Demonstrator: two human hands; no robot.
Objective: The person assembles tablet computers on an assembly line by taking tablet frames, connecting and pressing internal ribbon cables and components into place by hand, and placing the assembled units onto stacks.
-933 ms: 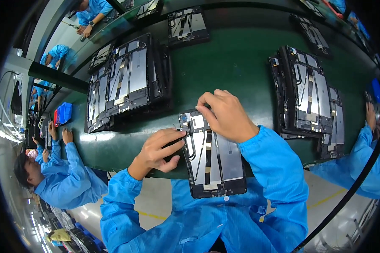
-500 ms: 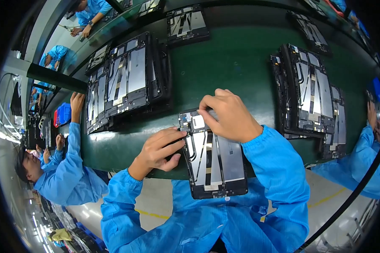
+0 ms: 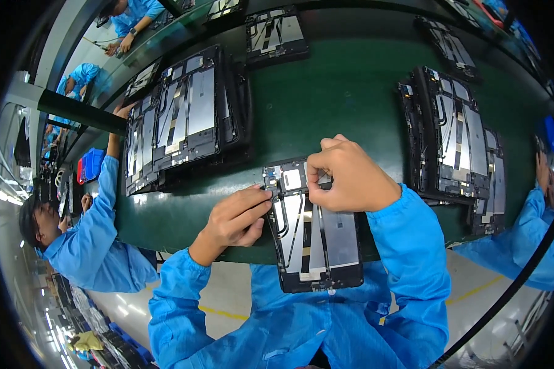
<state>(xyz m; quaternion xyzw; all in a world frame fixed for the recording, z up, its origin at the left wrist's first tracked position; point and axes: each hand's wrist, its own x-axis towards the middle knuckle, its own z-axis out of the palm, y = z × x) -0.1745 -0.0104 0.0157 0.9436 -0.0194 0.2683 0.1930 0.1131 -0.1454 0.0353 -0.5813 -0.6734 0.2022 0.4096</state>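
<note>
An opened tablet (image 3: 338, 237) lies in front of me at the bench's near edge, its inside facing up with silver panels, dark ribbon cables and a black frame. My left hand (image 3: 237, 218) is at its upper left edge, fingers bent together with the tips on the frame, steadying it. My right hand (image 3: 354, 175) is over the tablet's upper right part. Its thumb and forefinger are pinched together close to the surface; whatever is between them is hidden. Beside the right fingers sits a small white-bordered square part (image 3: 293, 179).
Stacks of similar opened tablets stand at left (image 3: 191, 111) and right (image 3: 452, 135) on the green bench (image 3: 332, 92). Another tablet (image 3: 277, 34) lies at the back. A co-worker (image 3: 86, 227) reaches behind the left stack. A black cable (image 3: 511, 289) crosses at lower right.
My right hand has shifted a little to the right along the tablet's top, its pinch tighter. The left hand stays almost in place. The co-worker's hand at left has moved farther back.
</note>
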